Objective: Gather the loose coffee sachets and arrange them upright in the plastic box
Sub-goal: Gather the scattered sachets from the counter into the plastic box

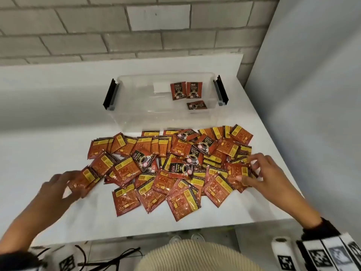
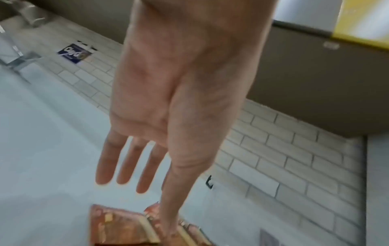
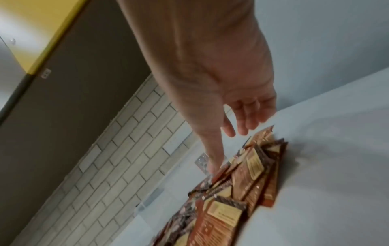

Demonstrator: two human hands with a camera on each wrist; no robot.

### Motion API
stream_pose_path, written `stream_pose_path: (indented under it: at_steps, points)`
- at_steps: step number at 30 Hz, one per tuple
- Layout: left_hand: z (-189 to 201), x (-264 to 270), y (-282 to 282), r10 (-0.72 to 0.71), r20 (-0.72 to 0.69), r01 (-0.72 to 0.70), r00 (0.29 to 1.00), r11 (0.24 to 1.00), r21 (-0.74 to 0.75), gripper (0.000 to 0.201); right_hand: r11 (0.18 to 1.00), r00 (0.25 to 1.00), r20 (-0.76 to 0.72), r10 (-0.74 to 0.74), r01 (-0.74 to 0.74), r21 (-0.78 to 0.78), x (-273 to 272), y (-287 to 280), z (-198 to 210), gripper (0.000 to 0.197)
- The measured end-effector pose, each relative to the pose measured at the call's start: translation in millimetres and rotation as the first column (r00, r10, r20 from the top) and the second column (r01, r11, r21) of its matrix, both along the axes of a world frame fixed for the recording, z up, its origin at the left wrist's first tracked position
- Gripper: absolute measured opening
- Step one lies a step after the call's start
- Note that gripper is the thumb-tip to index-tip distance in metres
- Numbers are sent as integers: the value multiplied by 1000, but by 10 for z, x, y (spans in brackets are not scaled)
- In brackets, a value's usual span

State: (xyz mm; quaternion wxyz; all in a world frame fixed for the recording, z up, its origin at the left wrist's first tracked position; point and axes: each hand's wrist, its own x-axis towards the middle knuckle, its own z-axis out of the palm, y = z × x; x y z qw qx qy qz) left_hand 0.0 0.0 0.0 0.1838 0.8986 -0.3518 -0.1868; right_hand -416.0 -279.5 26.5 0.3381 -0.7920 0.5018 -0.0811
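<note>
Red-brown coffee sachets [image 1: 172, 169] heaped before clear plastic box [image 1: 136, 114] (three inside)

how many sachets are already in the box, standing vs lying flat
standing sachets: 2
flat sachet: 1
total in box: 3

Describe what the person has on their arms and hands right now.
Both hands are bare: no gloves or rings show on the left hand or the right hand. Each wrist carries a dark band with a white camera mount bearing black-and-white square markers. Thin black cables trail near the left mount.
</note>
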Motion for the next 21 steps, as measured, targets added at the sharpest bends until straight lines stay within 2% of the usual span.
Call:
stream_pose_path:
  at_steps: [1,3,6,9,13,15,18,19,21]
  points:
    - [-48,30,-48,13,33,-15,999,998,65,59,999,999,-46,4,-6,-36,20,-13,-29,59]
    - [-65,6,-132,68,3,-67,998,982,179,77,993,984,-178,20,-39,-107,29,-42,-116,74]
    - [-144,-54,-202,110,7,-108,994,967,231,87,974,962,-265,63,-117,-196,31,-27,-231,70]
    - [-130,-32,-186,182,27,-184,983,966,184,91,966,980,-194,47,-94,-242,38,-23,-284,65]
    - [-71,-9,-150,197,-22,-192,980,970,147,70,969,983,-186,-8,-39,-243,54,-49,-257,63]
    - [-8,-11,-146,194,-89,-181,977,975,129,59,979,977,-206,-44,0,-205,50,-90,-238,63]
    - [11,10,-164,196,-106,-189,975,979,73,41,991,975,-212,-66,39,-128,43,-146,-236,60]
    - [-8,13,-169,201,-89,-196,976,979,59,41,992,975,-207,-76,54,-113,47,-159,-239,59]
    - [-52,24,-189,231,-78,-228,970,973,43,51,992,979,-180,-96,78,-103,62,-182,-236,61]
